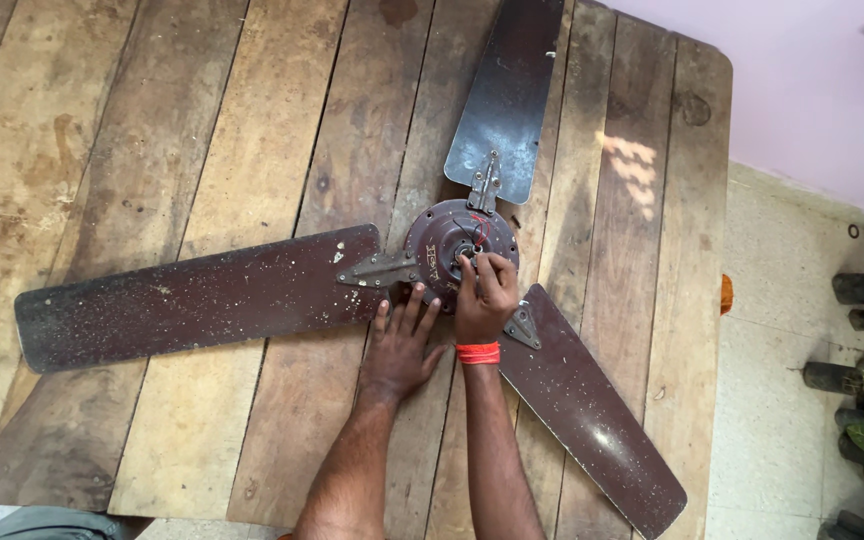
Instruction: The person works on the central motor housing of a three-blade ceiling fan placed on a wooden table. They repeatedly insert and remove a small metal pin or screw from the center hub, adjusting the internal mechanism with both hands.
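Our left hand lies open and flat on the wooden counter, fingertips touching the ceiling fan hub near the right edge. Our right hand pinches the hub's centre, grip closed.

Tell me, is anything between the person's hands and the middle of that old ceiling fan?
Nothing visible. The right hand already has its fingers on the centre of the motor hub, by the red wire. The left hand lies flat on the wooden table, fingertips at the hub's lower edge.
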